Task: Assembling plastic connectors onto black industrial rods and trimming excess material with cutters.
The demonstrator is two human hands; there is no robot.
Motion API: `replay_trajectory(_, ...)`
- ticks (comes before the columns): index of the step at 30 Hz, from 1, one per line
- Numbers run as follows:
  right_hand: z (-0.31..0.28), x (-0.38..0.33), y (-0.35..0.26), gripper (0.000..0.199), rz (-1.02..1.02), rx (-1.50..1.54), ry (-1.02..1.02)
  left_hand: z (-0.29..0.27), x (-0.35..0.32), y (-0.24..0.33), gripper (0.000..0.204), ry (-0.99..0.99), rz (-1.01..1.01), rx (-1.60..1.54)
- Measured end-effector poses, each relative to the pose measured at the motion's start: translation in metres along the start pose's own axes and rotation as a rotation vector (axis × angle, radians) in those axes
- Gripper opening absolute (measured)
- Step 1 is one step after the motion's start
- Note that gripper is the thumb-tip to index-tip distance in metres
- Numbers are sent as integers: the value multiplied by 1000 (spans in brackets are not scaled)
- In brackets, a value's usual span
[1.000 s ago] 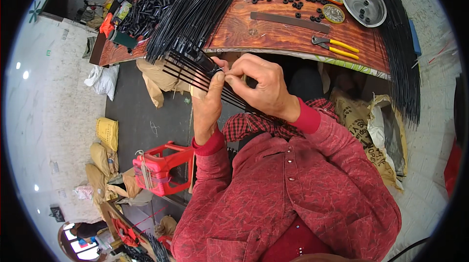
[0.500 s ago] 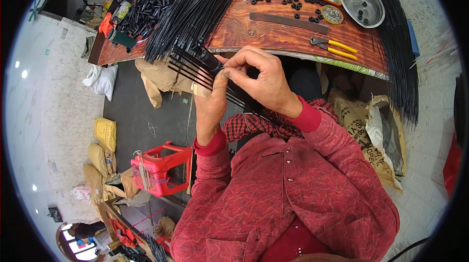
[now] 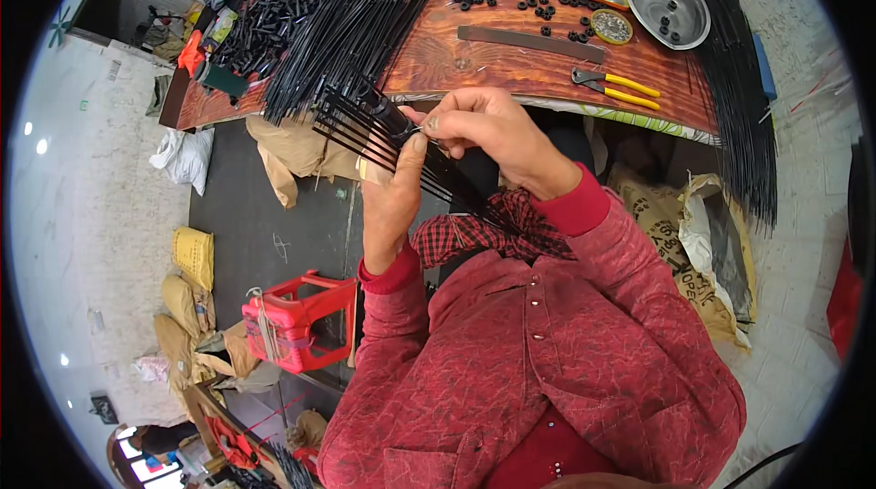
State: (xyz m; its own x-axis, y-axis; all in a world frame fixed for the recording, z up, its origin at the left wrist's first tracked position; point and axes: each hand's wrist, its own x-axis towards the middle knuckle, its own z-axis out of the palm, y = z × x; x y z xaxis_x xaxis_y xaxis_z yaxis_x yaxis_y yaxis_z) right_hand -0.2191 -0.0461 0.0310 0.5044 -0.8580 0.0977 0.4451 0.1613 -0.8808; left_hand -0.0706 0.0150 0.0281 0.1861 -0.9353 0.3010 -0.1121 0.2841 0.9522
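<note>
My left hand [image 3: 392, 202], closed, holds an umbrella frame's bundle of thin black ribs [image 3: 354, 135] in front of the table edge. The ribs fan out at the upper left and run down toward my lap. A black cylindrical hub [image 3: 394, 117] stands among them beside my left thumb. The fingertips of my right hand [image 3: 502, 138] pinch a thin pale wire [image 3: 416, 131] next to that hub. My left fingers are mostly hidden behind the ribs, and a tan wrap [image 3: 372, 170] covers part of that hand.
On the wooden table [image 3: 493, 69] are yellow-handled cutting pliers [image 3: 625, 88], a flat brown metal strip [image 3: 529, 43], a metal bowl [image 3: 668, 7], a round tin [image 3: 611, 26] and black rib bundles [image 3: 356, 28]. A red stool [image 3: 301, 320] stands at left; a torn sack [image 3: 689, 252] is at right.
My right hand has turned slightly and its fingers have shifted up at the wire, showing more of the ribs below. My left hand keeps its hold. The whole view has shifted slightly.
</note>
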Motion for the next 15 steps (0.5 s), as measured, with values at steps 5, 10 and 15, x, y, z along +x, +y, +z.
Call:
replay_trajectory(5,-16,10,-7,15,263,17,-124,3,-1,3,18,-17,1,-33)
replay_trajectory(10,-21,8,-6,15,239,12,-110,3,4,-11,22,-46,6,-37)
replay_trajectory(15,-22,9,8,21,271,100,-86,1,2,-19,29,-25,-56,-70)
